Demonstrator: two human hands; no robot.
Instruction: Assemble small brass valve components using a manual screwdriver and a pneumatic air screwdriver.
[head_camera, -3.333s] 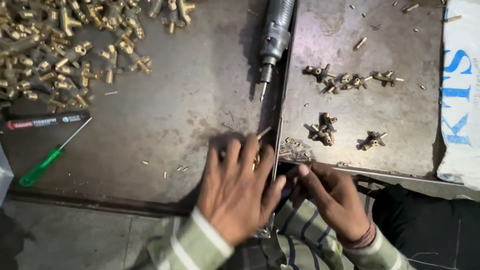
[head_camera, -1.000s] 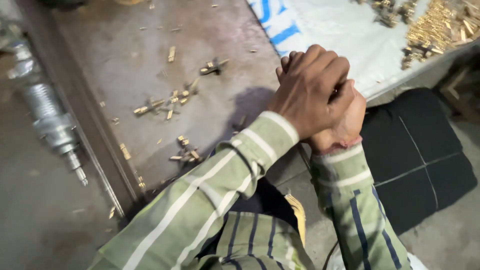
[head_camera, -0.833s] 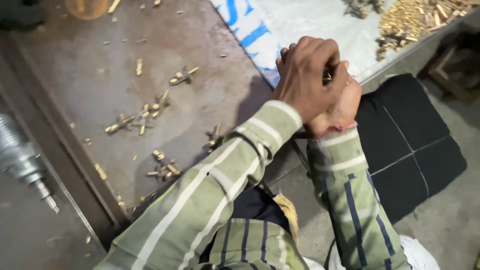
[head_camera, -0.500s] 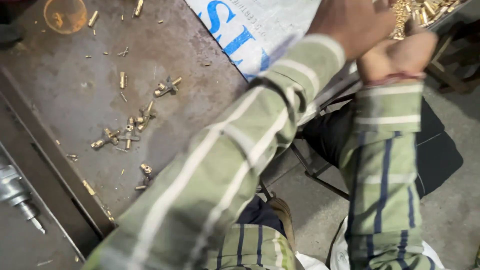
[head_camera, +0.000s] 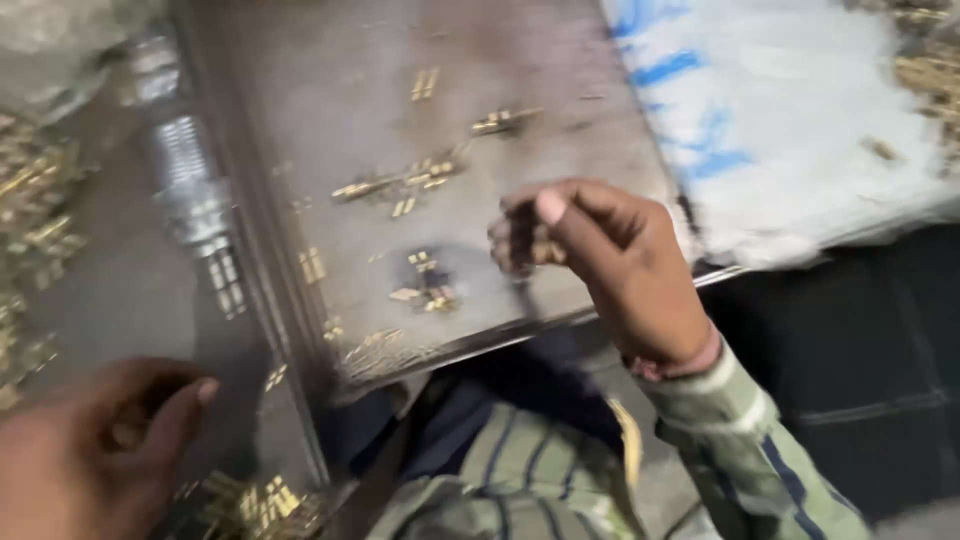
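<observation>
Since half a second ago: hands parted, view swung left. Right hand (head_camera: 600, 265) above counter (head_camera: 560, 130) front edge, grip curled on small brass part (head_camera: 545, 250), unclear. Loose brass fittings (head_camera: 425, 290) just left of it. Left hand (head_camera: 95, 450) far left, grip state indiscernible.

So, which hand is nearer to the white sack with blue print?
Right. The right hand hangs over the metal tray's front edge, just left of the white sack. The left hand is far off at the lower left.
</observation>
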